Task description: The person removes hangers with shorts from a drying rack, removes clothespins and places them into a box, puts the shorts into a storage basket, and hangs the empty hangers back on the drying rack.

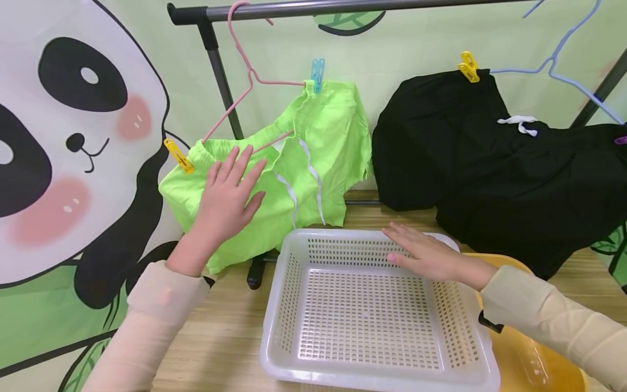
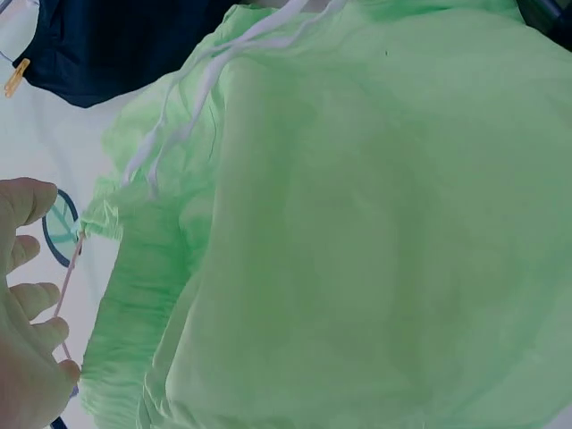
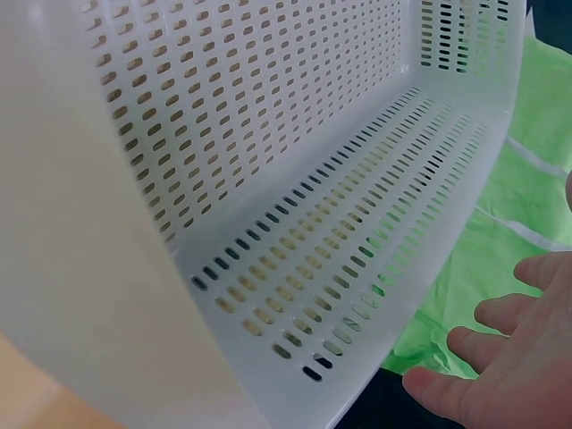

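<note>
Bright green shorts (image 1: 338,141) with white drawstrings hang from a pink hanger (image 1: 240,103), held by a blue clothespin (image 1: 318,75) and a yellow clothespin (image 1: 178,156). In front of their waistband my left hand (image 1: 227,193) is raised with spread fingers, holding nothing; whether it touches the cloth I cannot tell. In the left wrist view the green shorts (image 2: 357,223) fill most of the picture, with the fingertips near the waistband. My right hand (image 1: 421,250), fingers extended, hovers by the back right of a white perforated basket (image 1: 367,375) and grips nothing.
Black shorts (image 1: 431,136) with a white drawstring hang at right from a blue hanger (image 1: 570,41), pinned by a yellow clothespin (image 1: 468,66). A dark rail (image 1: 343,7) runs overhead. An orange-yellow container (image 1: 543,359) stands right of the basket on the wooden table (image 1: 220,326).
</note>
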A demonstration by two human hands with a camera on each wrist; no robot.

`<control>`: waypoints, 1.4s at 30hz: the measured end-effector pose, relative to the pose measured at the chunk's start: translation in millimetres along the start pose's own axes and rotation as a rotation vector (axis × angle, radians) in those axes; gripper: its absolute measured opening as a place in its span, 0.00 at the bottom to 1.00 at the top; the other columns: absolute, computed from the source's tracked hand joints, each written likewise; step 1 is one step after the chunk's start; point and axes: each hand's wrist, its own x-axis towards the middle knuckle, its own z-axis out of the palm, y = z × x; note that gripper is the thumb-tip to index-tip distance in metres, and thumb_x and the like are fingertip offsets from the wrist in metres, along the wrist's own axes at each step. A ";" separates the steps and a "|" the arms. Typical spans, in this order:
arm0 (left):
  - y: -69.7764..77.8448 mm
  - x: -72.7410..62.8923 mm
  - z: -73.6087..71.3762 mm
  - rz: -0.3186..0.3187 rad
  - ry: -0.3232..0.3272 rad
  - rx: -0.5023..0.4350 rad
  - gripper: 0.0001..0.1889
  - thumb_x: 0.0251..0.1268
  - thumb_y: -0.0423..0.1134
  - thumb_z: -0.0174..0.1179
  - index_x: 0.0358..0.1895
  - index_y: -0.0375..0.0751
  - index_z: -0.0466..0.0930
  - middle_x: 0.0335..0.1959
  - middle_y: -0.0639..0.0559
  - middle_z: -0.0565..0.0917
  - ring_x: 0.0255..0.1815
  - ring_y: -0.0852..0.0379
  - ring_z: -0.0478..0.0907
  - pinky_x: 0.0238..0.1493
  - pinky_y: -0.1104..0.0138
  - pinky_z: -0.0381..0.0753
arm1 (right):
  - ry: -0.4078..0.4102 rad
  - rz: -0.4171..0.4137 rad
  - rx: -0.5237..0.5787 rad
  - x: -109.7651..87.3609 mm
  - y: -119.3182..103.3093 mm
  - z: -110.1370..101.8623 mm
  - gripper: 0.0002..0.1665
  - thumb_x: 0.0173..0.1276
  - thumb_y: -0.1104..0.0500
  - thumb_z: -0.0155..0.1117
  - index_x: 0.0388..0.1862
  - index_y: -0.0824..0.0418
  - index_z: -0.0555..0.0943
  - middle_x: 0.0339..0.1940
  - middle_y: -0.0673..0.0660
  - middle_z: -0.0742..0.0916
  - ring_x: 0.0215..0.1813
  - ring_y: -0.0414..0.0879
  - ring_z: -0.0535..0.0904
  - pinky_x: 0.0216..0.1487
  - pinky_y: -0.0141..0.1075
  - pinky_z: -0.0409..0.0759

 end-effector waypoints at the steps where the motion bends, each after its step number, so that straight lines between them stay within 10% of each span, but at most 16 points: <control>1: -0.8 -0.2 -1.1 0.000 0.004 0.002 0.28 0.55 0.41 0.58 0.61 0.41 0.64 0.66 0.41 0.59 0.68 0.42 0.51 0.62 0.46 0.51 | -0.003 0.000 0.001 0.2 0.0 -0.2 0.38 0.66 0.39 0.43 0.69 0.57 0.53 0.70 0.61 0.54 0.70 0.59 0.46 0.64 0.57 0.49; 42: -42.8 -32.2 -17.4 -0.153 0.297 0.089 0.21 0.53 0.32 0.53 0.54 0.40 0.70 0.63 0.41 0.64 0.66 0.45 0.57 0.60 0.47 0.53 | -0.008 0.016 -0.005 -0.9 5.0 3.9 0.38 0.66 0.40 0.43 0.69 0.58 0.53 0.70 0.63 0.54 0.69 0.62 0.49 0.63 0.59 0.51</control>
